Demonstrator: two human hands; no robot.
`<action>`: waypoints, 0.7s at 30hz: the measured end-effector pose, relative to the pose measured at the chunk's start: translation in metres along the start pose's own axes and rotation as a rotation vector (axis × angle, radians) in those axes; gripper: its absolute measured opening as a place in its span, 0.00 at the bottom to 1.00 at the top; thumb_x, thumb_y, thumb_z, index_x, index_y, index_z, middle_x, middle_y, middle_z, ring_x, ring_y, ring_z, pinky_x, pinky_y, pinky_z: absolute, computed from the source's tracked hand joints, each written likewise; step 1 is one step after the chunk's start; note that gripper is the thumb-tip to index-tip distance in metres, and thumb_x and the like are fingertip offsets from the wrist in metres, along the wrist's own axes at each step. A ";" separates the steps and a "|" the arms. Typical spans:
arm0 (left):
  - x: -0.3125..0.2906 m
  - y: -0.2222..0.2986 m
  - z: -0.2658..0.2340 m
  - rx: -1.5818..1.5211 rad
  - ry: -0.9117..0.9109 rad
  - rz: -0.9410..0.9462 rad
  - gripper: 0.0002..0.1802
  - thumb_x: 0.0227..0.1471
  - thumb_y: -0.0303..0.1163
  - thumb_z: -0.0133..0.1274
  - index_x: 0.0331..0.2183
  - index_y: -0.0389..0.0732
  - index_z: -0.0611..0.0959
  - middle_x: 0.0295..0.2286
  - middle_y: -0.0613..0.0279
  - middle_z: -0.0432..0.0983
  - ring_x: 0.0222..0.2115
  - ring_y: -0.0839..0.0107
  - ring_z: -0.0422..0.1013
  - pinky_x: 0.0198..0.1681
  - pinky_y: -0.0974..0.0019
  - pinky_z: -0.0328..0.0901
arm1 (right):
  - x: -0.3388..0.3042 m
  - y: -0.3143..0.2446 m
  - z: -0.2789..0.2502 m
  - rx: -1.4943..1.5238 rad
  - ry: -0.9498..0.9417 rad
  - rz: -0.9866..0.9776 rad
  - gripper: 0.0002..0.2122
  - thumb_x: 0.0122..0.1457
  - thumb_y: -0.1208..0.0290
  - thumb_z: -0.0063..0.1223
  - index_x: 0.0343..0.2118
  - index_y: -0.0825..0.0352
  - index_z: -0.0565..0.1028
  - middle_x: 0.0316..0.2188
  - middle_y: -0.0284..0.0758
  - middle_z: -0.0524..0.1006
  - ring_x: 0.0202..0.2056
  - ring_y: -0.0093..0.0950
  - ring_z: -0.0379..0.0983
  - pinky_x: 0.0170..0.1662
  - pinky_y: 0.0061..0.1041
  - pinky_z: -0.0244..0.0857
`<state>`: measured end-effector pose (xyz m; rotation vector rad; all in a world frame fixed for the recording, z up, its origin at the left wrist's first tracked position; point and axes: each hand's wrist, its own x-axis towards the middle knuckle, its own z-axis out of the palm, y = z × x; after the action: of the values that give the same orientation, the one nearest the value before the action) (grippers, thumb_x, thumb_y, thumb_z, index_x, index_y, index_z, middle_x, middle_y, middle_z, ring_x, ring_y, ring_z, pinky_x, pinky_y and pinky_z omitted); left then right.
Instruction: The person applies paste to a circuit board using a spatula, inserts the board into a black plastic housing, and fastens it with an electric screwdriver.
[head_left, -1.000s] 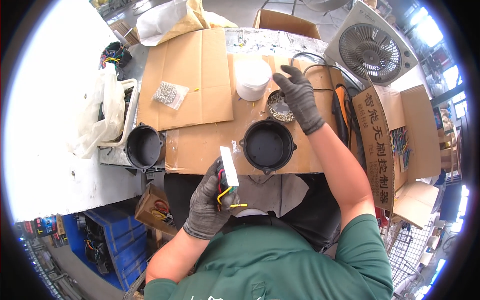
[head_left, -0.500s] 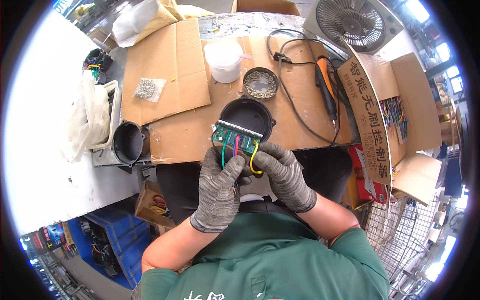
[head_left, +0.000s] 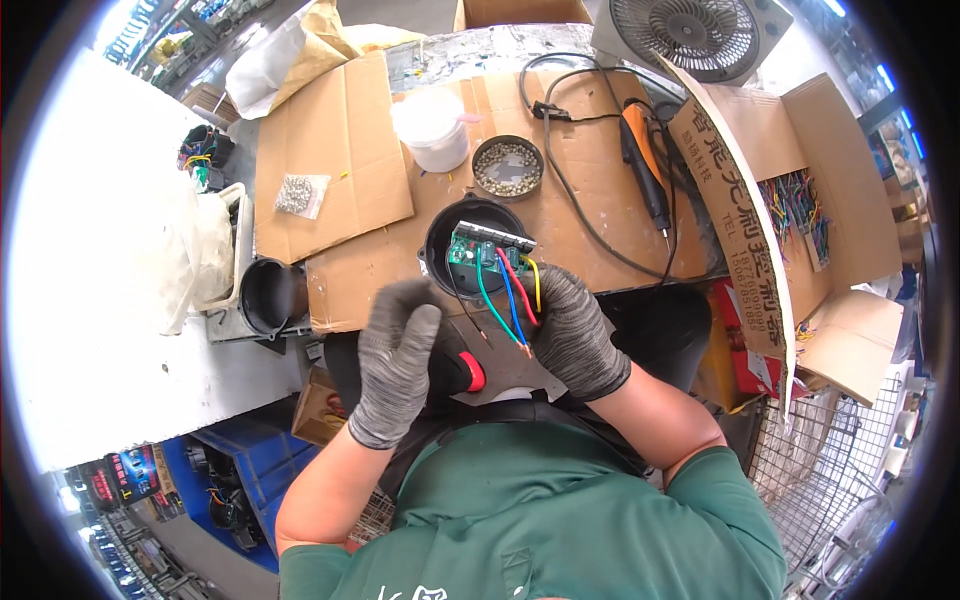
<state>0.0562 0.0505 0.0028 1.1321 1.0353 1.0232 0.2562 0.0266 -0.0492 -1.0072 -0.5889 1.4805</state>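
Note:
A green circuit board (head_left: 462, 252) with a silvery metal strip along its far edge is tilted over a round black housing (head_left: 438, 240). Green, blue, red and yellow wires (head_left: 512, 290) and a thin black lead hang from it toward me. My right hand (head_left: 578, 338), in a grey knit glove, is closed at the board's right end beside the yellow and red wires; its fingertips are partly hidden. Left of the wires, my left hand (head_left: 400, 350), gloved the same way, is apart from the board. Its thumb stands away from the slightly blurred fingers, with nothing in them.
Beyond the housing are a round tray of small metal parts (head_left: 508, 167) and a white tub (head_left: 432, 135). An orange-black electric screwdriver (head_left: 645, 160) with its cable lies at right, near a carton of wires (head_left: 745, 210). Another black housing (head_left: 268, 297) sits left, near a bag of screws (head_left: 301, 196).
My left hand has let go of the wires and moved left. The board is now turned so its wires hang spread out, while my right hand stays at its right end.

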 end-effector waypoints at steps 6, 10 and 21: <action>0.044 0.021 -0.003 1.229 -0.113 1.041 0.31 0.37 0.24 0.68 0.49 0.44 0.82 0.40 0.58 0.77 0.39 0.57 0.73 0.45 0.53 0.68 | -0.005 -0.011 0.002 0.040 -0.051 0.140 0.12 0.67 0.65 0.51 0.40 0.69 0.80 0.32 0.32 0.81 0.33 0.19 0.76 0.37 0.20 0.71; 0.051 0.017 0.004 1.317 -0.220 1.096 0.28 0.34 0.24 0.67 0.43 0.43 0.83 0.37 0.61 0.77 0.34 0.58 0.74 0.39 0.55 0.68 | -0.001 -0.007 -0.008 -0.508 -0.255 -0.347 0.14 0.65 0.62 0.54 0.41 0.68 0.80 0.34 0.32 0.81 0.33 0.21 0.76 0.38 0.22 0.71; 0.091 -0.001 0.015 1.227 -0.348 0.759 0.21 0.34 0.27 0.65 0.37 0.40 0.84 0.33 0.53 0.78 0.35 0.52 0.75 0.39 0.51 0.69 | -0.001 -0.023 -0.074 -0.239 0.099 -0.062 0.14 0.66 0.67 0.59 0.48 0.71 0.80 0.37 0.35 0.83 0.38 0.23 0.80 0.45 0.24 0.74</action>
<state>0.0901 0.1361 -0.0066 2.7440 0.9270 0.6165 0.3304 0.0159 -0.0670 -1.2294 -0.7311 1.3188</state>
